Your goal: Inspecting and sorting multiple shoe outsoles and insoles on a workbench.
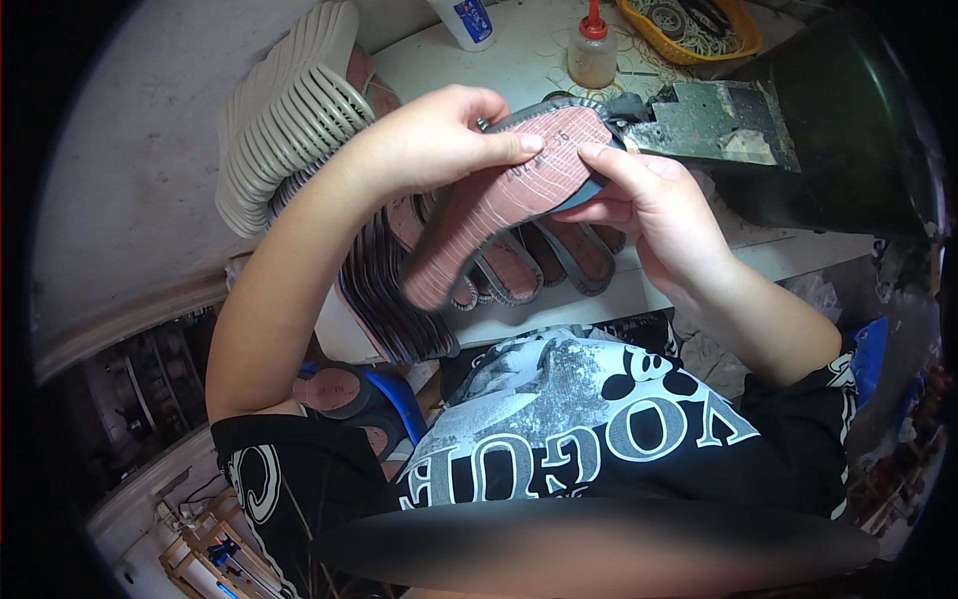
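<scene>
Both hands hold a dark grey shoe upper [479, 215], its pink, white-lined bottom board turned up and its toe pointing toward my body at the lower left. My left hand [439, 140] grips the far left edge, thumb pressed on the pink board and fingers curled behind. From the right, my right hand [649, 195] pinches the other edge, its thumb on the board and its fingers underneath. The heel end lies against the tip of a worn green machine arm [714, 125]; the exact contact there is hidden.
Several similar shoe uppers [514, 270] lie below on the white table [429, 60]. Stacked beige soles [289, 120] lean at the left, above a row of dark pieces [384, 290]. A red-tipped bottle [593, 55], a white cup [466, 22] and a yellow basket [689, 50] stand behind.
</scene>
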{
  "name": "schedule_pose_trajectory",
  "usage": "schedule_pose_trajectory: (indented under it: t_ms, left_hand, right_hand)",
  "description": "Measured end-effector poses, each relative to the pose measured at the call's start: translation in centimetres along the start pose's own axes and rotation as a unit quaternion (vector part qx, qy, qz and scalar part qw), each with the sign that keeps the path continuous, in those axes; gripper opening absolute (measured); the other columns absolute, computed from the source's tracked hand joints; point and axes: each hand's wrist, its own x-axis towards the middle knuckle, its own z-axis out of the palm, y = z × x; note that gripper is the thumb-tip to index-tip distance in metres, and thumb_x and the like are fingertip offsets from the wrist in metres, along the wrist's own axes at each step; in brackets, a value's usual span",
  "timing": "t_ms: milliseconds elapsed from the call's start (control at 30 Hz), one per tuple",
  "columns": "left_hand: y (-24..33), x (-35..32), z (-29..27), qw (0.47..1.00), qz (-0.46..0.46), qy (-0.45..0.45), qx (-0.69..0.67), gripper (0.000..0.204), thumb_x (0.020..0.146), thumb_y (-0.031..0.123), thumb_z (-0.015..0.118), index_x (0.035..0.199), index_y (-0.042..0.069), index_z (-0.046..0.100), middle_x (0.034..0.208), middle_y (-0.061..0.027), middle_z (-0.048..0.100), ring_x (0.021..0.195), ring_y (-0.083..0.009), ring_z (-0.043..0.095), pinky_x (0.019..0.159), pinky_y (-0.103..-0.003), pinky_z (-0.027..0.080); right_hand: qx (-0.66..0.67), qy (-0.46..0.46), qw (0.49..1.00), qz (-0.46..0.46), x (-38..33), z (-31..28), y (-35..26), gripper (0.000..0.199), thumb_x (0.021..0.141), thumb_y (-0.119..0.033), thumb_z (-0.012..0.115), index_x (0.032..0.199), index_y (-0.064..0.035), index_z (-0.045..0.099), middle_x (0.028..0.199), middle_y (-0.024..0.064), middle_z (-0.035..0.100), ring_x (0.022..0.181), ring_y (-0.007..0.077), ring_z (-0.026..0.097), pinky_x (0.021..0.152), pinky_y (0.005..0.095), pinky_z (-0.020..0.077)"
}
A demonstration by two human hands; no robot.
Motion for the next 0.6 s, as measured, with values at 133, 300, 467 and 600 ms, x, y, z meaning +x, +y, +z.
schedule_pose_trajectory:
  t_ms: [133, 300, 467, 600]
  left_hand:
    - [0.4, 0.1, 2.0, 0.998, -0.029, 0.012, -0.058, 0.046, 0.087, 0.041, 0.065, 0.09, -0.005, 0.062, 0.075, -0.0058, 0.065, 0.061, -0.009, 0.059, 0.051, -0.022, 0.047]
    - [1.1, -0.4, 4.1, 0.973, -0.08, 0.019, -0.215, 0.049, 0.087, 0.044, 0.062, 0.089, -0.005, 0.062, 0.075, -0.0139, 0.067, 0.053, -0.0192, 0.065, 0.046, -0.028, 0.054]
    - [1.7, -1.5, 4.5, 0.962, -0.083, 0.005, -0.262, 0.054, 0.087, 0.046, 0.062, 0.085, -0.008, 0.062, 0.068, -0.0146, 0.066, 0.051, -0.0174, 0.065, 0.045, -0.025, 0.052]
    - [-0.3, -2.1, 4.6, 0.961, -0.022, 0.044, -0.273, 0.048, 0.084, 0.044, 0.066, 0.081, -0.003, 0.062, 0.059, -0.0079, 0.062, 0.045, -0.0117, 0.058, 0.042, -0.021, 0.048]
  right_hand:
    - [-0.046, -0.025, 0.998, -0.038, 0.0, -0.5, -0.1, 0.025, 0.092, -0.02, 0.056, 0.102, 0.0025, 0.062, 0.094, 0.0098, 0.067, 0.081, 0.014, 0.066, 0.075, 0.0253, 0.0523]
    - [-0.099, -0.075, 0.99, -0.063, -1.3, -0.8, 0.9, 0.025, 0.086, -0.007, 0.061, 0.109, 0.003, 0.056, 0.095, 0.0088, 0.067, 0.085, 0.0118, 0.064, 0.078, 0.0244, 0.0504]
    - [-0.09, -0.09, 0.987, -0.102, -1.1, -1.4, 2.0, 0.028, 0.091, -0.01, 0.059, 0.114, 0.0039, 0.053, 0.099, 0.0081, 0.066, 0.086, 0.0095, 0.063, 0.078, 0.0236, 0.0507]
    - [-0.084, -0.138, 0.986, -0.034, -0.7, -1.4, 0.8, 0.026, 0.092, -0.015, 0.059, 0.109, 0.0039, 0.057, 0.093, 0.0065, 0.067, 0.081, 0.0068, 0.062, 0.072, 0.0213, 0.0502]
